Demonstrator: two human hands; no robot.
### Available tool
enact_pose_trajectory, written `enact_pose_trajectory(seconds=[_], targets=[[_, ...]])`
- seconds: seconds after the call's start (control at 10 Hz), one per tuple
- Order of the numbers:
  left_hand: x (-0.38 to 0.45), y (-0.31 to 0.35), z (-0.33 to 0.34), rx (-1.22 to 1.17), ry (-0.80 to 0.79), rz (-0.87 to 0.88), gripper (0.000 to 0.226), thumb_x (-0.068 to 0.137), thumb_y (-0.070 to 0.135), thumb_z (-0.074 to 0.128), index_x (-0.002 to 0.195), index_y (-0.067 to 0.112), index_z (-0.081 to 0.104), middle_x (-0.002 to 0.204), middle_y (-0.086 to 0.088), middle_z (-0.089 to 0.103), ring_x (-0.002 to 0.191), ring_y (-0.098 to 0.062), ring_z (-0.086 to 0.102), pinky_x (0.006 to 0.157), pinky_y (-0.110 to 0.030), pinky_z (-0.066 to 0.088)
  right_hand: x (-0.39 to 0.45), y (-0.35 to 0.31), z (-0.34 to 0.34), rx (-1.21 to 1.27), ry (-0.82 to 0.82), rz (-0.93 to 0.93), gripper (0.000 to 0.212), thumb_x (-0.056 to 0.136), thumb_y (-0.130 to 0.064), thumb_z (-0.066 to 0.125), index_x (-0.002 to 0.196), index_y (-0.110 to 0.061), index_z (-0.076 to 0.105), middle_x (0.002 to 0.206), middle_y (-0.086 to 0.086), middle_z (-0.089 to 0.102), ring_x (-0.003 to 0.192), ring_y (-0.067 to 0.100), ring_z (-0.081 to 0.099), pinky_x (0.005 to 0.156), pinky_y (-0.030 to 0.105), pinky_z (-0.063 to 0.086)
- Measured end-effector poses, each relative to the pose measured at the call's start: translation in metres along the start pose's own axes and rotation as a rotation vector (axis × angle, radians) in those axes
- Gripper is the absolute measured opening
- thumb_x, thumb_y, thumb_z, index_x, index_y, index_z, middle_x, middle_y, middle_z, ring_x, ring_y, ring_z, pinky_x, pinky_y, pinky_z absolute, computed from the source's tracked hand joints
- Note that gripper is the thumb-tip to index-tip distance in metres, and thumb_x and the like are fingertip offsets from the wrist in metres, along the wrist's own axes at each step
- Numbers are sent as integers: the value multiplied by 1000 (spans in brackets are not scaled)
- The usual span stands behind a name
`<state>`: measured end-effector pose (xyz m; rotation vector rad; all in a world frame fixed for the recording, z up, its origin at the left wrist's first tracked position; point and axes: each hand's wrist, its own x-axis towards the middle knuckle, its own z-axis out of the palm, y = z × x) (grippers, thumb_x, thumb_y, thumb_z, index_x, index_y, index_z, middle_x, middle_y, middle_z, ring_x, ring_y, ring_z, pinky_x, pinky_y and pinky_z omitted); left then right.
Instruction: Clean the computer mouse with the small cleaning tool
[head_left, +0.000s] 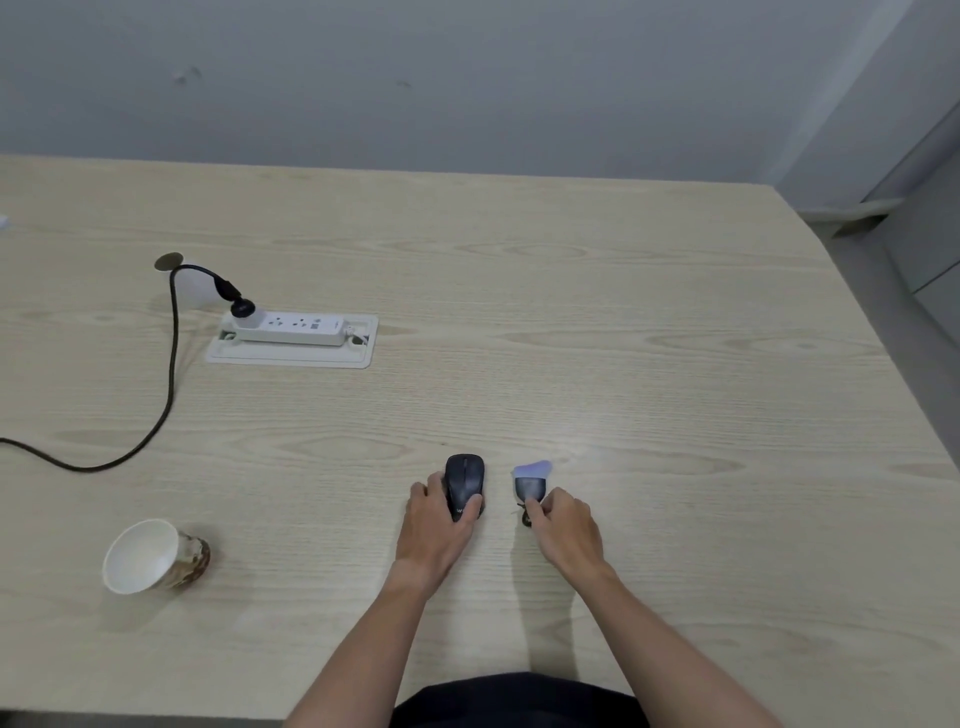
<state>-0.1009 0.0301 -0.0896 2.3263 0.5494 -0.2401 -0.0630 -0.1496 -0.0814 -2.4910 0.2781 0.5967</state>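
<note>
- We count one computer mouse (464, 483).
- One small cleaning tool (531, 483).
- Two hands: left hand (434, 535), right hand (569, 530).
- One paper cup (153, 557).
- One power strip (291, 327), with one black cable (171, 374).
- One table (623, 322).

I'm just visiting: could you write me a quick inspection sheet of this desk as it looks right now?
Surface: pale wood-grain desk, bare patches shiny.
Job's things: dark grey computer mouse; small cleaning brush with lilac bristles, beside it, apart.
Clutter: white paper cup on its side.
Hands: left hand grips the mouse; right hand pinches the brush.
Cables: black cord plugged into white power strip.
Surroundings: grey wall.
</note>
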Motion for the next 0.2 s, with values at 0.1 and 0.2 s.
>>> enact_pose_trajectory(seconds=[0.1, 0.2], targets=[[-4, -14, 3, 251, 84, 147, 53, 84, 56, 54, 122, 19, 51, 115, -2, 46, 107, -23, 48, 91, -32, 43, -3, 1, 1, 7, 9, -26, 34, 101, -43, 49, 88, -13, 58, 90, 3, 68, 84, 23, 63, 72, 35, 48], [-10, -37, 10, 407, 31, 223, 77, 86, 58, 39, 148, 12, 36, 152, -9, 33, 139, -32, 35, 116, -39, 29, -8, 4, 2, 26, 61, -50, 35, 102, -44, 46, 90, -13, 57, 92, 3, 65, 87, 23, 61, 80, 41, 51]])
